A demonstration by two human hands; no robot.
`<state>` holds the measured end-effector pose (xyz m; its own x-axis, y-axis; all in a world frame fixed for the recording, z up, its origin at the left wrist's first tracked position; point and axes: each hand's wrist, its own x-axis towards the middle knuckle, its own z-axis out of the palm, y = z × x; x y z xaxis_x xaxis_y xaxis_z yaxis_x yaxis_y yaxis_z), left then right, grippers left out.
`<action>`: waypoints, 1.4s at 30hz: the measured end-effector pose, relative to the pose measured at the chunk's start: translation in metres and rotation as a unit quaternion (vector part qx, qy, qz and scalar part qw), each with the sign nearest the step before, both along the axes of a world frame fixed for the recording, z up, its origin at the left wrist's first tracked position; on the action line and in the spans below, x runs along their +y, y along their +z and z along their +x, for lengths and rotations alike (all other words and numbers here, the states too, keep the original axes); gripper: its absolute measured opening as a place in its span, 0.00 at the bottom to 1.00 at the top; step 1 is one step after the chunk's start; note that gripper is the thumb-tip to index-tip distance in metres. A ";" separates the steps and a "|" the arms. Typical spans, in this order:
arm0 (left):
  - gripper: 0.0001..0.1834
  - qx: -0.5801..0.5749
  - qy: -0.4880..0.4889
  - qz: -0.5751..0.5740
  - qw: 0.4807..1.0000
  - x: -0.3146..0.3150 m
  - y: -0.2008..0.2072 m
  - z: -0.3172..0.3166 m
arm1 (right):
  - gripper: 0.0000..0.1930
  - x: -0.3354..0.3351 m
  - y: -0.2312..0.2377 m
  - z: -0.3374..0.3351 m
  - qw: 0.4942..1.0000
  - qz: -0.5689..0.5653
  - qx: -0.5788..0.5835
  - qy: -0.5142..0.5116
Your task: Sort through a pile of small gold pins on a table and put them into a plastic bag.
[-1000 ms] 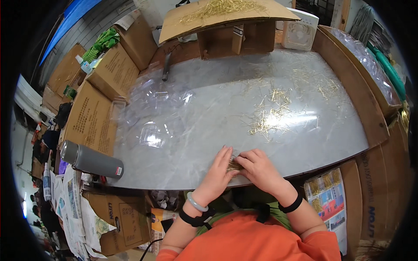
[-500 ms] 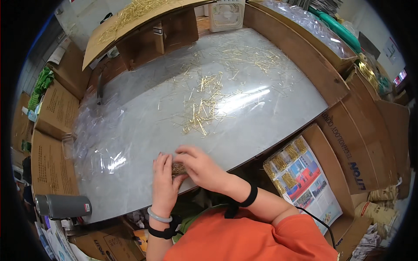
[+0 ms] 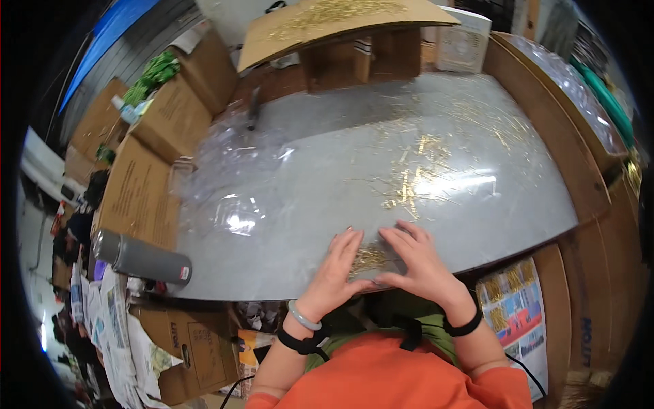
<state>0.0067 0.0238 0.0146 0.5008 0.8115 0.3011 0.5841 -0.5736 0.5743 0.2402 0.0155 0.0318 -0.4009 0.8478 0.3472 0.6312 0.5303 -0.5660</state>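
A small heap of thin gold-coloured wire pieces (image 3: 368,260) lies at the near edge of the grey table (image 3: 300,225). My left hand (image 3: 334,273) rests along the heap's left side, fingers stretched out. On the heap's other side, my right hand (image 3: 424,269) has its fingers extended and thumb spread. The two thumbs come close together in front of the heap, so the hands frame it. Farther out on the table lies a larger scatter of gold wire hooks (image 3: 407,191), apart from both hands.
Crumpled clear plastic bags (image 3: 238,170) cover the table's left part. A grey bottle (image 3: 146,259) lies at the near left corner. Cardboard walls (image 3: 139,191) border the table. Right of me, a box holds printed paper (image 3: 521,313) with gold bundles. A fan (image 3: 463,42) stands behind.
My head view has turned, shifting the table rightward in the picture. My right hand has moved off from beside my left fingers to the heap's right side, leaving more of the heap visible.
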 end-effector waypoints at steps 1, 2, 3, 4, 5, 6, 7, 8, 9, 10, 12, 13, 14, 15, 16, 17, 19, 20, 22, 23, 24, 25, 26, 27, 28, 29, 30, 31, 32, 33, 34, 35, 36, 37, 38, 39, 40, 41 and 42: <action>0.53 0.009 -0.008 0.005 1.000 0.001 0.002 -0.003 | 0.33 -0.003 0.007 0.002 0.999 0.001 -0.048 0.008; 0.51 0.024 0.003 0.011 1.000 0.001 0.003 -0.006 | 0.33 0.000 0.002 0.000 0.999 0.003 -0.041 0.026; 0.49 0.037 0.010 0.016 0.999 0.002 0.002 -0.008 | 0.32 0.004 -0.005 -0.001 0.999 0.005 -0.036 0.040; 0.47 0.051 0.018 0.021 0.998 0.003 0.001 -0.010 | 0.32 0.006 -0.008 -0.002 0.998 0.006 -0.031 0.054; 0.46 0.064 0.024 0.026 0.997 0.003 0.000 -0.011 | 0.30 0.007 -0.009 -0.004 0.998 -0.021 -0.016 0.060; 0.44 0.064 0.025 0.027 0.997 0.003 -0.003 -0.012 | 0.29 0.008 -0.009 -0.005 0.997 -0.048 -0.001 0.065; 0.43 0.063 0.026 0.028 0.997 0.001 -0.006 -0.012 | 0.28 0.009 -0.010 -0.007 0.995 -0.075 0.013 0.069; 0.41 0.063 0.026 0.029 0.997 -0.001 -0.009 -0.012 | 0.29 0.004 -0.009 -0.009 0.998 -0.045 0.017 0.027; 0.41 0.059 0.039 0.028 0.997 -0.004 -0.008 -0.009 | 0.29 -0.004 -0.010 -0.014 1.000 -0.016 0.022 -0.014; 0.41 0.055 0.051 0.028 0.997 -0.008 -0.004 -0.005 | 0.29 -0.013 -0.012 -0.018 0.998 0.013 0.027 -0.057; 0.40 0.058 0.057 0.037 0.996 -0.009 -0.002 0.004 | 0.30 -0.029 -0.021 -0.034 0.996 0.025 0.025 -0.088; 0.40 0.066 0.050 0.046 0.995 -0.007 -0.002 0.008 | 0.31 -0.034 -0.026 -0.041 0.994 0.029 0.025 -0.105; 0.39 0.075 0.044 0.055 0.995 -0.006 -0.003 0.010 | 0.35 -0.032 -0.032 -0.048 0.995 0.017 0.032 -0.093; 0.39 0.074 0.037 0.051 0.995 -0.005 -0.005 0.010 | 0.36 -0.030 -0.033 -0.054 0.995 -0.002 0.062 -0.072; 0.39 0.073 0.030 0.051 0.996 -0.003 -0.009 0.009 | 0.36 -0.023 -0.030 -0.059 0.994 -0.016 0.092 -0.051; 0.38 0.072 0.023 0.051 0.996 -0.002 -0.011 0.008 | 0.37 -0.018 -0.030 -0.062 0.992 -0.031 0.123 -0.030; 0.39 0.040 0.026 0.011 0.999 -0.004 -0.011 0.004 | 0.39 -0.008 -0.027 -0.059 0.987 -0.055 0.150 0.030; 0.40 0.024 0.028 -0.009 0.999 -0.004 -0.010 0.001 | 0.39 -0.005 -0.020 -0.054 0.987 -0.053 0.143 0.045; 0.44 -0.036 0.010 -0.078 0.996 -0.005 -0.004 -0.003 | 0.39 0.005 -0.014 -0.042 0.992 -0.039 0.106 0.059; 0.45 -0.066 0.000 -0.113 0.991 -0.004 -0.002 -0.005 | 0.39 0.011 -0.012 -0.036 0.994 -0.033 0.063 0.081; 0.46 -0.076 -0.008 -0.094 0.993 -0.003 -0.001 -0.008 | 0.39 0.017 -0.009 -0.031 0.994 -0.027 0.020 0.104; 0.47 -0.085 -0.016 -0.075 0.993 -0.002 0.000 -0.011 | 0.39 0.020 -0.008 -0.030 0.992 -0.020 -0.022 0.126; 0.48 -0.094 -0.024 -0.056 0.994 -0.002 0.001 -0.013 | 0.36 0.020 -0.008 -0.032 0.993 0.036 -0.013 0.113; 0.48 -0.084 -0.020 -0.049 0.995 -0.002 0.001 -0.016 | 0.34 0.020 -0.008 -0.033 0.993 0.034 -0.025 0.112; 0.49 -0.074 -0.015 -0.041 0.996 -0.002 0.001 -0.018 | 0.32 0.020 -0.009 -0.033 0.993 0.033 -0.037 0.111; 0.49 -0.063 -0.011 -0.034 0.997 -0.003 0.002 -0.021 | 0.30 0.019 -0.009 -0.033 0.992 0.032 -0.049 0.110; 0.48 -0.045 0.011 -0.017 0.999 -0.004 0.003 -0.023 | 0.29 0.018 -0.010 -0.032 0.992 0.034 -0.048 0.110; 0.47 -0.026 0.034 0.000 0.999 -0.006 0.006 -0.025 | 0.28 0.016 -0.011 -0.032 0.992 0.036 -0.047 0.110; 0.46 -0.007 0.056 0.017 0.998 -0.008 0.010 -0.027 | 0.27 0.014 -0.012 -0.032 0.992 0.038 -0.045 0.111; 0.43 0.018 0.079 0.010 0.997 -0.012 0.013 -0.029 | 0.28 0.013 -0.013 -0.032 0.993 0.035 -0.041 0.104; 0.41 0.044 0.102 0.003 0.994 -0.016 0.017 -0.033 | 0.29 0.013 -0.014 -0.032 0.994 0.032 -0.037 0.097; 0.38 0.069 0.124 -0.003 0.990 -0.020 0.021 -0.036 | 0.30 0.012 -0.014 -0.033 0.995 0.028 -0.032 0.089; 0.35 0.062 0.133 -0.036 0.989 -0.023 0.025 -0.037 | 0.31 0.012 -0.012 -0.035 0.994 0.041 -0.038 0.098; 0.31 0.055 0.141 -0.068 0.986 -0.027 0.029 -0.038 | 0.31 0.013 -0.008 -0.038 0.992 0.054 -0.045 0.107; 0.27 0.048 0.148 -0.100 0.983 -0.029 0.030 -0.039 | 0.32 0.013 -0.007 -0.040 0.990 0.067 -0.051 0.114; 0.25 0.038 0.138 -0.099 0.985 -0.028 0.029 -0.041 | 0.32 0.014 -0.007 -0.043 0.988 0.064 -0.061 0.126; 0.22 0.029 0.127 -0.098 0.987 -0.025 0.026 -0.042 | 0.32 0.014 -0.009 -0.045 0.986 0.061 -0.071 0.137; 0.19 0.020 0.116 -0.096 0.988 -0.023 0.023 -0.042 | 0.32 0.014 -0.009 -0.046 0.984 0.057 -0.081 0.147; 0.18 0.016 0.116 -0.088 0.989 -0.020 0.021 -0.040 | 0.31 0.014 -0.009 -0.048 0.984 0.057 -0.080 0.149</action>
